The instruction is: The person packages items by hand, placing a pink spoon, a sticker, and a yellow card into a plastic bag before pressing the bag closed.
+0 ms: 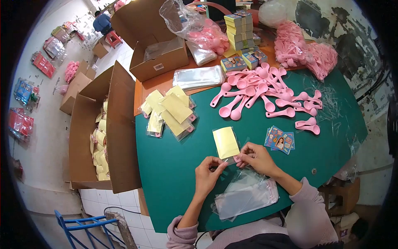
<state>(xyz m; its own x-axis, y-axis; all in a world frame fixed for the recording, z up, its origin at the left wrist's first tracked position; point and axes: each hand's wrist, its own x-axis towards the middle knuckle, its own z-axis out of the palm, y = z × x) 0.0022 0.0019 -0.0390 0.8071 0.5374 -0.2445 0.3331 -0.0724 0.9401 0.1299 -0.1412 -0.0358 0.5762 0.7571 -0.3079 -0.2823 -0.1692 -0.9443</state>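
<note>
A clear plastic bag [229, 160] holding a yellow card [226, 142] lies on the green table in front of me. A pink spoon's handle end [237, 158] shows at the bag's near edge; the rest of it is hidden under the card. My left hand [208, 174] pinches the bag's near left corner. At its near right corner, beside the spoon handle, my right hand [258, 158] is closed on the bag too. Closer to my body lies a stack of flat clear bags [246, 200]. Printed picture cards [280, 140] rest just beyond my right hand.
Loose pink spoons [261, 89] are heaped at the back. Filled packets [169, 110] lie to the left, near a cardboard box [124, 137] of more packets. Behind are clear sleeves [199, 77], card stacks [239, 31] and bagged spoons [290, 43]. Another person [102, 23] sits far off.
</note>
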